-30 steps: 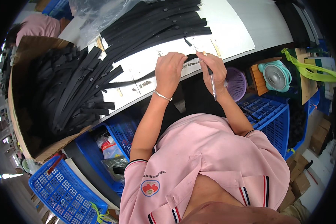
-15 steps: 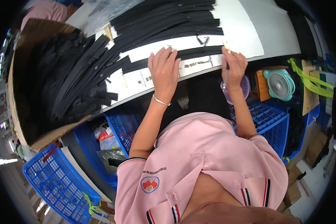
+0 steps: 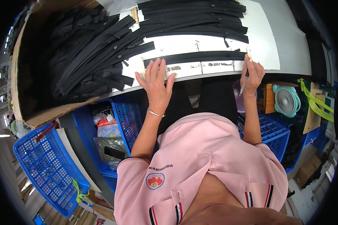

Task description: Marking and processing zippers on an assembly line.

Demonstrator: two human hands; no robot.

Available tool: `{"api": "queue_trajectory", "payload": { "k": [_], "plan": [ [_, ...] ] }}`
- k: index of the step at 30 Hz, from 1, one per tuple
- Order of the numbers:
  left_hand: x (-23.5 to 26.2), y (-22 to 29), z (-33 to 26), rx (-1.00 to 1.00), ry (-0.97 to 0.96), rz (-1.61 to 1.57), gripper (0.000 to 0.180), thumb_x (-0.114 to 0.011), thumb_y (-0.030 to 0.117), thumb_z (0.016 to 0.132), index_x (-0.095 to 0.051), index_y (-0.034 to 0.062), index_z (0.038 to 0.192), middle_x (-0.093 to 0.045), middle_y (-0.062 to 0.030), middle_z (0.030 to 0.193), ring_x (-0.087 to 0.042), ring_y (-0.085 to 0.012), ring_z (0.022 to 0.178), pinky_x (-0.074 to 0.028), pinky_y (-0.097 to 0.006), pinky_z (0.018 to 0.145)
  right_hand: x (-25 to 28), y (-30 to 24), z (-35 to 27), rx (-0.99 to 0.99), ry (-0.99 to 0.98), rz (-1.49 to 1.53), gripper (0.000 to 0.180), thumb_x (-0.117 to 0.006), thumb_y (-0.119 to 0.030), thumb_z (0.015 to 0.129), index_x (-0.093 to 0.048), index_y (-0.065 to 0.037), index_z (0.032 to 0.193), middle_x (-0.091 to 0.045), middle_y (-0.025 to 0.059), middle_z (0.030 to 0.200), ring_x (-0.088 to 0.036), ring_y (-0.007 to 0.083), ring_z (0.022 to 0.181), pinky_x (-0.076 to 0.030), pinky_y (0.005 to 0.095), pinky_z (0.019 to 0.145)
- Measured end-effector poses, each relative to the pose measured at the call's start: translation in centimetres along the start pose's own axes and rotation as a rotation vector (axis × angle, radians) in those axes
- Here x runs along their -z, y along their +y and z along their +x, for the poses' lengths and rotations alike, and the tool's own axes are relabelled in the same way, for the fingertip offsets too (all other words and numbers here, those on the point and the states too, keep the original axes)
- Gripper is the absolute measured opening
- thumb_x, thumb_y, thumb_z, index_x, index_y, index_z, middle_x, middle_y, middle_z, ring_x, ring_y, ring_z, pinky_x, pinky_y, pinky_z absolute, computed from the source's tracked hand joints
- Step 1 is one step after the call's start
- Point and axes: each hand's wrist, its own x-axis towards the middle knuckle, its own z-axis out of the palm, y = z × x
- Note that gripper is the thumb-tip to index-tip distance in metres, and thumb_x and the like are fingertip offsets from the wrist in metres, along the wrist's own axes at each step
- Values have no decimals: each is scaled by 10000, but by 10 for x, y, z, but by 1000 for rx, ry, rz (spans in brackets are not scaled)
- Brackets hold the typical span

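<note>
A single black fabric strip [image 3: 199, 57] lies straight along the white board [image 3: 264, 45], close to the table's front edge. Over its left end rests my left hand [image 3: 156, 84], fingers stretched and thumb apart, fingertips on the strip. At the strip's right end is my right hand [image 3: 253, 73], its fingertips closed near the yellowish mark there. A slim, clear pen [image 3: 244, 85] sticks out of that hand toward me. Dark marks are drawn on the board along the strip's near side. Farther off, several black strips [image 3: 191, 18] lie side by side.
A cardboard box [image 3: 64, 112] full of black strips stands at the left, strips spilling onto the board. Blue plastic baskets [image 3: 49, 165] sit below the table on both sides. A turquoise fan [image 3: 286, 99] and a purple basket [image 3: 239, 97] are at the right.
My left hand has slid left along the strip to its left end, and its fingers have spread flatter. My right hand stays at the right end. The whole view has shifted slightly.
</note>
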Motion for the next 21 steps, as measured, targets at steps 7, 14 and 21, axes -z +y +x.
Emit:
{"api": "queue_trajectory", "payload": {
  "k": [7, 14, 21],
  "plan": [
    [-5, -7, -8, 9, 45, -57, 563, -742, 344, 930, -600, 145, 1437, -530, -98, 1473, -387, -332, 1474, -87, -627, 1198, 11, -10, 14, -7, -69, -51, 303, -729, -52, 920, -718, -106, 1218, -752, 37, 1006, -671, 200, 1015, -448, 407, 1043],
    [-6, -7, -9, 30, 59, -70, 578, -757, 319, 918, -592, 205, 1460, -486, -106, 1520, -368, -314, 1490, -106, -607, 1193, 10, -96, 58, -536, -385, 691, 284, -627, -245, 1029, -719, -40, 1202, -751, 39, 1130, -661, 205, 1036, -472, 348, 994],
    [-9, -5, -9, 45, 79, -72, 631, -749, 368, 910, -563, 132, 1465, -513, -105, 1500, -402, -307, 1472, -121, -604, 1193, -36, -187, 89, -397, -466, 1151, 155, -711, -110, 948, -743, 37, 985, -749, 73, 935, -645, 128, 692, -483, 268, 622]
  ]
}}
